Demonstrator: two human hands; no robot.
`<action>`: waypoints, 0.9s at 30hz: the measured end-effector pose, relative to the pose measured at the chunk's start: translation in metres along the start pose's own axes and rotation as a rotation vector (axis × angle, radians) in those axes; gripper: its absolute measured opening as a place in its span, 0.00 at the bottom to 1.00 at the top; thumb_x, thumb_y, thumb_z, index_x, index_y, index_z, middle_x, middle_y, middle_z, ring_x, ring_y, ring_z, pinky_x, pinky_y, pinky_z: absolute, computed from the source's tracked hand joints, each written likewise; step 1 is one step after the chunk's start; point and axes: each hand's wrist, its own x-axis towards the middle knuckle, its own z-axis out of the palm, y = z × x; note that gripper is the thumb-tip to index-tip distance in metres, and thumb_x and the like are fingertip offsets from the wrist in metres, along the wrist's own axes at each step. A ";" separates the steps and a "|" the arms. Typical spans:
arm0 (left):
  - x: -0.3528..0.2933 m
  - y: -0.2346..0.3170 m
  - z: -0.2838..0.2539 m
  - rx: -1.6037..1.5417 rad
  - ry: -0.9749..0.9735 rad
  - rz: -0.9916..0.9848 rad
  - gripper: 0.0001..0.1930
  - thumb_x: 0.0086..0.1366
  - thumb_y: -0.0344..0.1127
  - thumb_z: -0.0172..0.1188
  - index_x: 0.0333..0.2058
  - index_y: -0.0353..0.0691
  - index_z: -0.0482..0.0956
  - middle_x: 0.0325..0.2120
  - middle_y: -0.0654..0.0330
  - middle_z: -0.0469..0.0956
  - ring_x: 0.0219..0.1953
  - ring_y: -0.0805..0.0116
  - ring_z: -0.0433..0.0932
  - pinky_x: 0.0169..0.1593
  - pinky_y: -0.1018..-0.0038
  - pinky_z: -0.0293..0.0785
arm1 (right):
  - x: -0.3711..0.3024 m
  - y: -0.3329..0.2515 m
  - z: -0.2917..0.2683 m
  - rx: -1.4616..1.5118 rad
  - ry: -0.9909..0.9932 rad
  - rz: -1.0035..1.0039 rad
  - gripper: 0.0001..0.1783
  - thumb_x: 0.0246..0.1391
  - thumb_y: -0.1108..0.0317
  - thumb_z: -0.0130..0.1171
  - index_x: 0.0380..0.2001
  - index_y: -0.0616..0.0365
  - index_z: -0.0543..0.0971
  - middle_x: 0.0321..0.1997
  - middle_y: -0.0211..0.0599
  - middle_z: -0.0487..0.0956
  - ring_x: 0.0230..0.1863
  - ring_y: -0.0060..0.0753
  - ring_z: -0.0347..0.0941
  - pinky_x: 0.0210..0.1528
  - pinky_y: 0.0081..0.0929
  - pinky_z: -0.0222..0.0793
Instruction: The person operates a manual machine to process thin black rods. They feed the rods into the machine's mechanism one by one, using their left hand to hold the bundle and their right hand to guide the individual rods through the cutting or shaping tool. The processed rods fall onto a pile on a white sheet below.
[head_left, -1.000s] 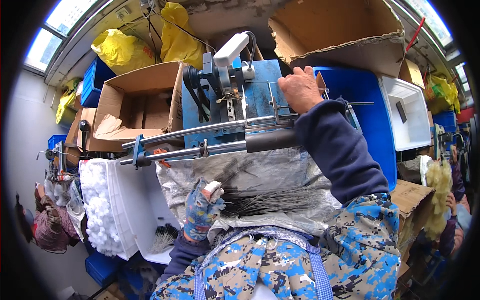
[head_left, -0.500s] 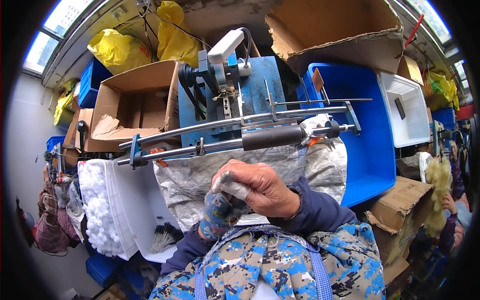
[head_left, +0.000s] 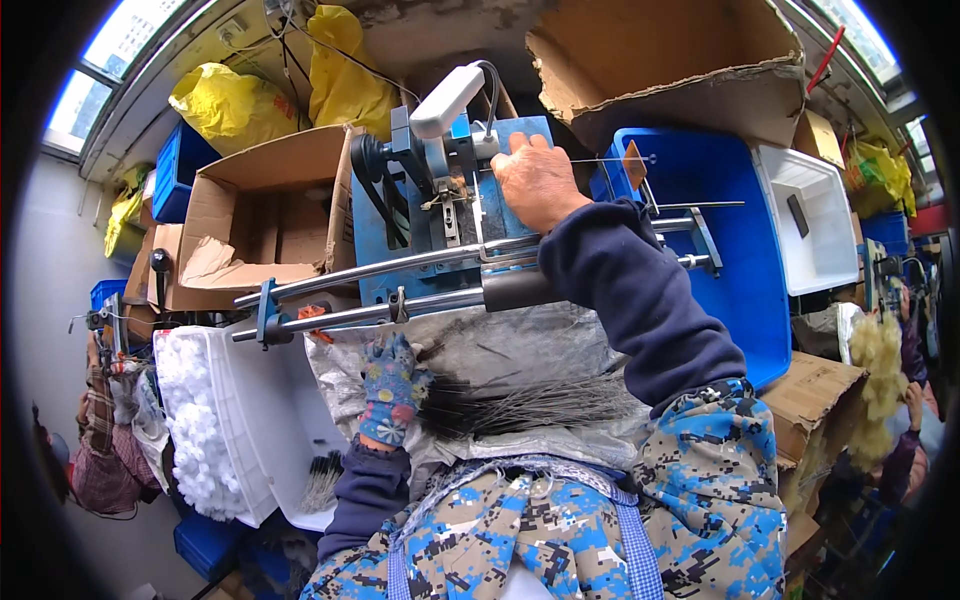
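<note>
My bare right hand [head_left: 540, 185] has its fingers curled over the blue machine plate [head_left: 385, 265], right of the machine head. A thin wire [head_left: 610, 160] with a small loop at its end sticks out to the right from the fingers, which seem closed on it; its other end is hidden. My left hand [head_left: 390, 385], in a blue patterned glove, has its fingers stretched forward over the silvery sheet [head_left: 480, 350]. Beside it, a bundle of thin wire stems [head_left: 540, 405] with dark ends lies across my lap.
Metal rails [head_left: 420, 264] with a dark roller [head_left: 515, 288] cross before the machine. At left stand a cardboard box [head_left: 225, 190] and a white bin [head_left: 265, 415] holding dark-tipped wires. A large blue bin [head_left: 735, 300] stands right. Other people work at both sides.
My hands have parted from their place together over my lap. The right reached forward and up to the machine plate; the left moved left and forward, uncovering the wire bundle.
</note>
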 end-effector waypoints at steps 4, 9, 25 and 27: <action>-0.017 -0.011 0.008 -0.065 0.151 0.057 0.25 0.44 0.39 0.64 0.41 0.35 0.73 0.43 0.48 0.71 0.48 0.47 0.67 0.56 0.55 0.57 | 0.003 -0.008 0.011 -0.004 0.016 -0.020 0.07 0.44 0.70 0.51 0.28 0.54 0.77 0.34 0.40 0.73 0.37 0.40 0.71 0.35 0.37 0.66; -0.016 -0.011 0.009 -0.056 0.321 0.150 0.21 0.42 0.35 0.65 0.37 0.35 0.73 0.34 0.51 0.72 0.38 0.50 0.71 0.44 0.60 0.65 | 0.001 -0.010 0.013 -0.028 0.030 -0.022 0.08 0.43 0.69 0.51 0.29 0.53 0.76 0.34 0.39 0.73 0.36 0.39 0.71 0.35 0.36 0.65; -0.020 0.015 -0.008 -0.007 0.393 0.232 0.20 0.38 0.31 0.64 0.34 0.38 0.73 0.32 0.51 0.73 0.34 0.51 0.72 0.39 0.64 0.69 | -0.001 -0.006 0.017 -0.004 0.076 -0.023 0.07 0.42 0.70 0.50 0.28 0.53 0.76 0.30 0.37 0.75 0.34 0.40 0.71 0.34 0.37 0.65; -0.019 0.022 -0.017 -0.142 0.340 0.202 0.20 0.37 0.29 0.63 0.34 0.38 0.73 0.32 0.51 0.73 0.35 0.50 0.72 0.40 0.63 0.69 | -0.001 -0.007 0.017 0.007 0.085 -0.030 0.07 0.42 0.70 0.50 0.28 0.53 0.76 0.30 0.37 0.75 0.34 0.40 0.71 0.34 0.37 0.65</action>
